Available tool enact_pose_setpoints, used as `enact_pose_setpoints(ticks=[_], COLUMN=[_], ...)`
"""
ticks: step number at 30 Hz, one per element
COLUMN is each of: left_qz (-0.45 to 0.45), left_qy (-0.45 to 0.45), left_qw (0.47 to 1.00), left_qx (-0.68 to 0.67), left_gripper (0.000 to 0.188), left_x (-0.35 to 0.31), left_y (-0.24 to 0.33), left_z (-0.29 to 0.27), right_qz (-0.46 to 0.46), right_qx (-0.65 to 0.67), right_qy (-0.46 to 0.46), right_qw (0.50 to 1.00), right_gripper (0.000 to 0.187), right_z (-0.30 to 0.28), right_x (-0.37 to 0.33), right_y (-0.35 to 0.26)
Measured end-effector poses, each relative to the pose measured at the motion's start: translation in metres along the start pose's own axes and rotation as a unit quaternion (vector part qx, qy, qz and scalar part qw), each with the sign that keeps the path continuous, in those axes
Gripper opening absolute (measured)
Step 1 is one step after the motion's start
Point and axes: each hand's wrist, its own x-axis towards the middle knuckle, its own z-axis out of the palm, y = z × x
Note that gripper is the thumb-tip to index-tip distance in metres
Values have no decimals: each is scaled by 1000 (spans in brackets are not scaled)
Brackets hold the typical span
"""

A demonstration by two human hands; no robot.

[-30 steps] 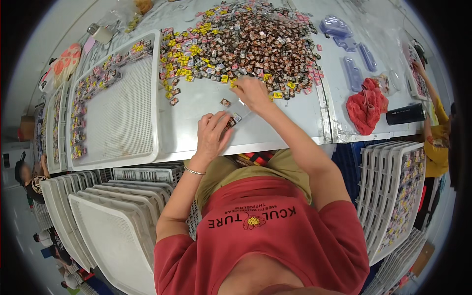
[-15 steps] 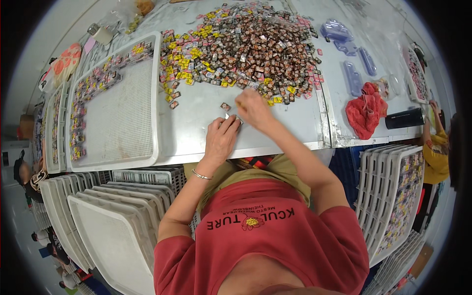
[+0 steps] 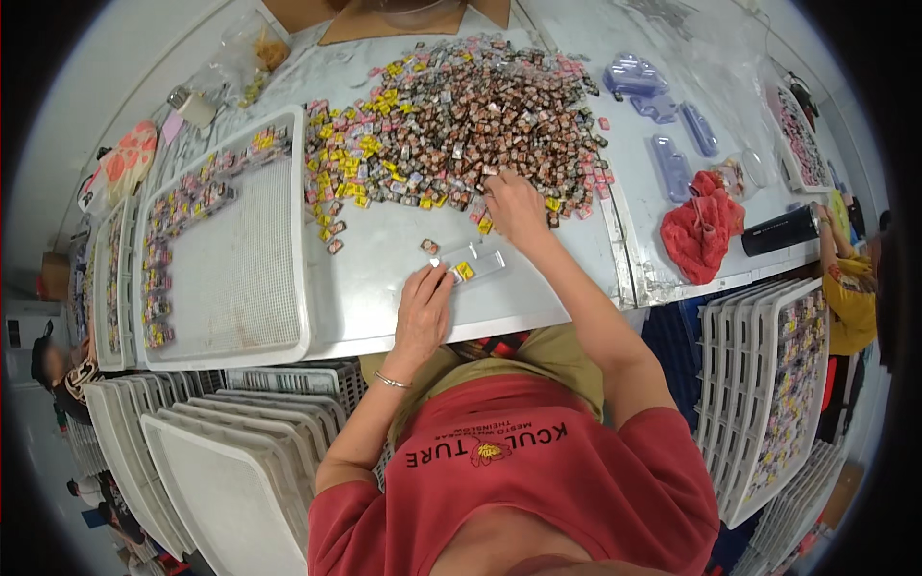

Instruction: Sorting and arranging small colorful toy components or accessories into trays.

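Observation:
My left hand (image 3: 424, 305) is closed on one end of a long clear plastic case (image 3: 487, 263) lying on the table near its front edge. A small yellow packet (image 3: 464, 272) shows in the case, close to my fingertips. One loose dark packet (image 3: 429, 247) lies just beyond that hand. Farther off and to the right, my right hand (image 3: 519, 208) reaches into the near edge of a big heap of small packets (image 3: 480, 125), mostly brown with yellow and pink ones among them. Its fingers are bent together there, and whatever they pinch is hidden.
Left of the heap stands a white mesh tray (image 3: 305, 240) with filled clear cases along its far and left sides. On the right lie purple plastic pieces (image 3: 670, 165), a red cloth (image 3: 698, 235) and a black cylinder (image 3: 783, 230). Stacked trays (image 3: 216, 470) stand below the table edge.
My right hand has moved away from my left hand, out to the heap. The clear case and its yellow packet now show beside my left hand. The whole view has shifted slightly.

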Motion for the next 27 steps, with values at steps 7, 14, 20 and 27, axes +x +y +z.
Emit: enact_pose_setpoints(ticks=[7,14,20,27], left_qz=[-14,-16,-32,-112], left_qy=[22,20,29,119], left_qw=[1000,1000,999,984], left_qx=[-6,-17,-11,-75], left_gripper=[34,32,32,31], left_x=[3,3,-4,5], left_y=[4,5,4,-4], left_z=[1,3,1,4], right_qz=[-4,234,204,152], right_qx=[-72,-21,-91,-33], right_qy=[32,128,84,155], right_qw=[997,964,971,976], right_gripper=[9,21,17,12], right_z=[12,-87,-67,-74], right_x=[38,6,-17,-3], right_y=[14,118,150,144])
